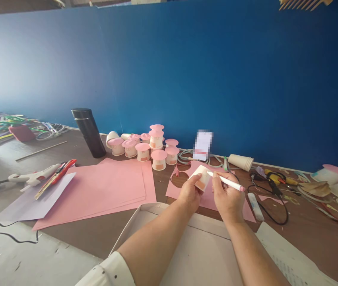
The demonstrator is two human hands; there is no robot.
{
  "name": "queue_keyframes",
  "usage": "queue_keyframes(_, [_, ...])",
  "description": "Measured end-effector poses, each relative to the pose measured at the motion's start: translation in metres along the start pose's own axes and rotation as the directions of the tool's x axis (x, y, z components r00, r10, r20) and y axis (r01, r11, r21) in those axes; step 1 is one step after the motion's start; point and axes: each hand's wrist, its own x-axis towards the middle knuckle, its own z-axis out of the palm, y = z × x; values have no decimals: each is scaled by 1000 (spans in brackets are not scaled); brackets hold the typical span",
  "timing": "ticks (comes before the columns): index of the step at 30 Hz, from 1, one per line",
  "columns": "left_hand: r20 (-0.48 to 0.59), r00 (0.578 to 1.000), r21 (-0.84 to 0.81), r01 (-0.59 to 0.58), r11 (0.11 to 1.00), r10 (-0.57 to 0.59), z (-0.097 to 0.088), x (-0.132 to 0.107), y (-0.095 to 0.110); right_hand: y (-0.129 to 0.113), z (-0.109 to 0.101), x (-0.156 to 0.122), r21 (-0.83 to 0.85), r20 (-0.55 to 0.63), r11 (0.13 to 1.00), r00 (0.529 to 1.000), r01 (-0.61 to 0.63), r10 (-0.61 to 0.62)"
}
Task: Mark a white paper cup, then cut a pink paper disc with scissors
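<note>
white paper makes up the small cup (204, 174) in the left hand (191, 194), tilted over a pink sheet (213, 202) with round cut-outs; thumb and fingers close around it, an orange-brown patch on its side. the right hand (229, 200) has a white pen (230, 183) pinched between thumb and fingers, pink end pointing outward, its tip right by the cup's edge; whether it touches, i cannot tell.

behind the hands, cups with pink disc tops (159, 160) crowd toward the blue wall (169, 71), which bounds the far side. leftward, stacked pink sheets (97, 194) run almost to the table's (94, 236) slanting front edge, a lilac sheet (42, 204) jutting past it. a strip of brown tabletop separates that stack from the holed sheet, and more shows near the black bottle (90, 133).

rightward it is tighter: a white tube (256, 207) and black cable (286, 218) lie just beside the sheet's right edge. nearer, a pale cardboard piece (199, 254) with a raised rim sits under the forearms.
</note>
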Motion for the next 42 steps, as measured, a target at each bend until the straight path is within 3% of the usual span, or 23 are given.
queue_keyframes(42, [-48,999,-14,13,1000,-14,4,-5,3,-7,-2,0,-64,20,998,1000,-14,15])
